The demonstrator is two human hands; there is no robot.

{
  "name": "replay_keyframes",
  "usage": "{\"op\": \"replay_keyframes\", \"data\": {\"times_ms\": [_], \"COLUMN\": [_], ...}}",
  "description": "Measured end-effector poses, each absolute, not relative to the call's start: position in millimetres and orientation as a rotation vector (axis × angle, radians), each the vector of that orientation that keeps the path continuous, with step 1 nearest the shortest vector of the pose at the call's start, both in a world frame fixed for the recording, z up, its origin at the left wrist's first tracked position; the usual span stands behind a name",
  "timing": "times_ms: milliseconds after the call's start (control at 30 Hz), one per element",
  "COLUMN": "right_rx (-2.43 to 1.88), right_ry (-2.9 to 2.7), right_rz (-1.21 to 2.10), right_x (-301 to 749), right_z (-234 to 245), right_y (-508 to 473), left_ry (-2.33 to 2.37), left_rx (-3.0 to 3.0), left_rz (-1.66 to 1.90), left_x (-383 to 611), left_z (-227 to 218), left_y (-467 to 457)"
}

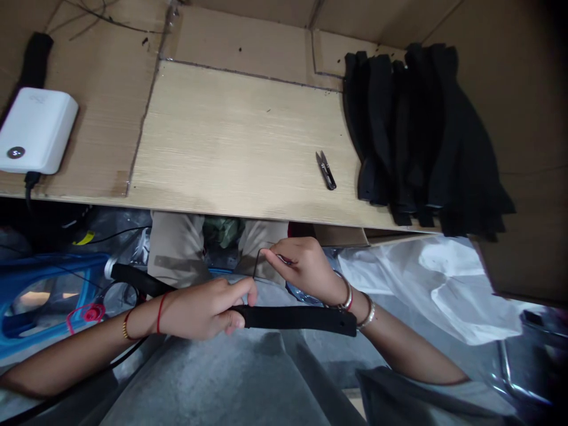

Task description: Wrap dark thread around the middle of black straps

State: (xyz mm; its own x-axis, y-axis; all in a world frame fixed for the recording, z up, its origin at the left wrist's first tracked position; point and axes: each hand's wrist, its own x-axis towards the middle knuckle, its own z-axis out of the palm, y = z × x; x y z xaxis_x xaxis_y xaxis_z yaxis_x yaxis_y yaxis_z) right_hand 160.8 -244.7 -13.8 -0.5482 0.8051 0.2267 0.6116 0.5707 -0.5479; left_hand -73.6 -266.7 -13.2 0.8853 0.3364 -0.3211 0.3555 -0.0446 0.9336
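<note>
Left hand: fingers of the left hand [208, 307] clamped on a black strip [302, 318], thumb on top.
Black strip: held in front of the worktop's near edge, over the grey clothing; its free end, marked by a small hole, reaches near the right wrist.
Right hand: thumb and forefinger of the right hand [306, 269] pinched together on a thin dark strand [256, 264], which runs down to the left hand; thread or wire, I cannot tell.
Worktop [239, 142]: thread snips [329, 174] lie right of centre, blades parted.
Right side: a pile of black strips [452, 142] overhangs the near edge.
Left side: a white power bank [38, 130] rests on cardboard [102, 118], cable [30, 183] plugged in.
</note>
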Motion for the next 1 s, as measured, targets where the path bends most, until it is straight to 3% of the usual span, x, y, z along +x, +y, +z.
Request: {"op": "replay_keyframes", "data": {"times_ms": [700,1000], "right_rx": [-1.192,-1.132], "right_ry": [-2.521,-2.795], "right_rz": [0.674,0.431], "right_x": [170,157], "right_z": [-10,-11], "right_y": [-233,-227], "left_ry": [0.612,0.595], "left_rx": [1.470,1.421], "left_rz": [-0.034,-0.025], "left_x": [-62,-46], "left_z": [-16,-36], "left_y": [-268,-273]}}
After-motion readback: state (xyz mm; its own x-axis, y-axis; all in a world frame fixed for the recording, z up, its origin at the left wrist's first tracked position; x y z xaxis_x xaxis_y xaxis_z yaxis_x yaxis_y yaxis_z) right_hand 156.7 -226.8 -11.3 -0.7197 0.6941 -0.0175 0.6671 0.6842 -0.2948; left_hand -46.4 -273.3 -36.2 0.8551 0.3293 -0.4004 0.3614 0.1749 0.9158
